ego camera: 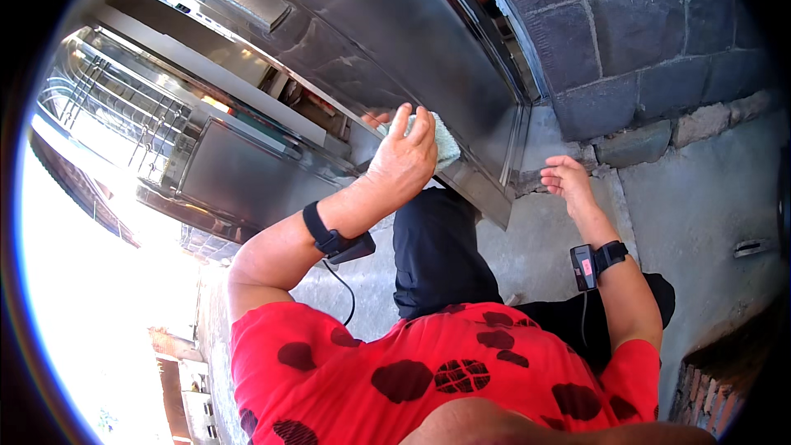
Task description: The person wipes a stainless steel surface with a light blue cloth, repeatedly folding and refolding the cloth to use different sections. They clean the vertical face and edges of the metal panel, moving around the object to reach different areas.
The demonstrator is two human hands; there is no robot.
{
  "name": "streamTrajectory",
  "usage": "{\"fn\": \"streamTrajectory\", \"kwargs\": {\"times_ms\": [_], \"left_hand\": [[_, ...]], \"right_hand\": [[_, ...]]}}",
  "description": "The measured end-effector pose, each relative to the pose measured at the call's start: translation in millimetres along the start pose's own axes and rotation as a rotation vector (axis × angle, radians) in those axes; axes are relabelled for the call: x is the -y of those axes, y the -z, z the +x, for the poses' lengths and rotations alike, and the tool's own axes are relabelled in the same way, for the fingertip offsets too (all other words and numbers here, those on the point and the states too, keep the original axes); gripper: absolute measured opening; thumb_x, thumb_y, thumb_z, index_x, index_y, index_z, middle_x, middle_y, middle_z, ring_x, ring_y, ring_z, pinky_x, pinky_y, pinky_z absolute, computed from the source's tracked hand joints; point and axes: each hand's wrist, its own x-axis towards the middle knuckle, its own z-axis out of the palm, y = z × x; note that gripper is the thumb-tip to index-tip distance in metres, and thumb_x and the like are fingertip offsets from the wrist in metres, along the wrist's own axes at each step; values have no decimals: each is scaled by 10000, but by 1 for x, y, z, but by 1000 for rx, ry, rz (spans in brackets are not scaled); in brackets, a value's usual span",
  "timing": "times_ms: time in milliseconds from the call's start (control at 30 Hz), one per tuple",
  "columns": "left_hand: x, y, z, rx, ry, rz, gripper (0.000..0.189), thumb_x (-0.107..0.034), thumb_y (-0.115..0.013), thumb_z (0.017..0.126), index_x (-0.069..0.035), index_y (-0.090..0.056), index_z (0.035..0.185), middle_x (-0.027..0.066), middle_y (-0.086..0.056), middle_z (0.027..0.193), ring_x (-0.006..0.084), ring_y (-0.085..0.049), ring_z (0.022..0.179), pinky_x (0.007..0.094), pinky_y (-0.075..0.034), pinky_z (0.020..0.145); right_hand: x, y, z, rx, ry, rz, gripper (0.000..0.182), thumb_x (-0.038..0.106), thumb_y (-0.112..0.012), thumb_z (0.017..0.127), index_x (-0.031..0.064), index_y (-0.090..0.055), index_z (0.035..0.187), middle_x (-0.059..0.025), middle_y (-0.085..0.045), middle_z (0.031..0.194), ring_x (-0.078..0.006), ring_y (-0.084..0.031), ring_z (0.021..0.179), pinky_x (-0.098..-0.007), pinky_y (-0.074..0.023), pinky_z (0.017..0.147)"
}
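My left hand [403, 151] presses a pale, fluffy cloth [447, 145] against the lower part of a dark metal door [401, 25], near its vertical edge. A reflection or part of the fingers shows just past that edge. Off to the right, my right hand [567, 184] hangs in the air over the floor, fingers loosely bent and apart, with nothing in it. Higher on the door sits a metal lock plate [266, 12] with a keyhole and part of a handle. My knee in dark trousers [435, 253] is close under the door's bottom corner.
A second metal door leaf [238, 167] with a barred grille [139, 108] stands at left. Right of the door frame rises a stone-block wall [636, 31], its base meeting the concrete floor [698, 210]. Bricks [704, 398] lie at lower right. A cable [351, 290] trails from my left wrist device [352, 248].
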Motion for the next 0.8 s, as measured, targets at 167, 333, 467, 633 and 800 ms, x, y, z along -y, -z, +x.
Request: {"fn": "streamTrajectory", "kwargs": {"times_ms": [167, 333, 467, 633, 800], "left_hand": [[-27, -19, -1, 155, 149, -70, 506, -393, -655, 732, -14, -574, 1056, 194, -501, 1231, 334, -450, 1128, 527, -300, 993], [-15, -17, -10, 52, 112, -58, 557, -227, -684, 659, -136, -549, 1192, 168, -493, 1253, 306, -456, 1124, 469, -330, 943], [54, 31, -15, -86, 307, 77, 597, -198, -724, 618, -149, -560, 1190, 113, -492, 1285, 283, -452, 1147, 461, -329, 944], [164, 90, -42, -368, 514, 242, 582, -139, -723, 657, -170, -562, 1215, 42, -544, 1253, 244, -467, 1138, 412, -334, 950], [310, 144, -39, -852, 490, 481, 319, -266, -648, 820, -160, -622, 1120, 25, -630, 1136, 214, -537, 1094, 354, -361, 920]], "right_hand": [[3, -16, -18, 249, -35, -138, 190, 111, -483, 834, 72, -604, 975, -58, -641, 829, -113, -608, 693, -245, -456, 603], [-8, -4, -11, 269, -93, -216, 161, 136, -488, 854, 80, -591, 965, -52, -644, 817, -111, -610, 668, -235, -472, 574], [-12, 7, -3, 201, -49, -178, 175, 155, -484, 847, 85, -597, 961, -56, -636, 809, -129, -605, 661, -251, -451, 573], [-20, 9, -3, 172, -57, -183, 173, 155, -482, 844, 85, -598, 952, -60, -634, 802, -133, -604, 656, -255, -450, 562], [-34, 10, -4, 164, -92, -235, 171, 160, -475, 850, 87, -596, 946, -60, -631, 791, -133, -600, 639, -258, -449, 555]]}}
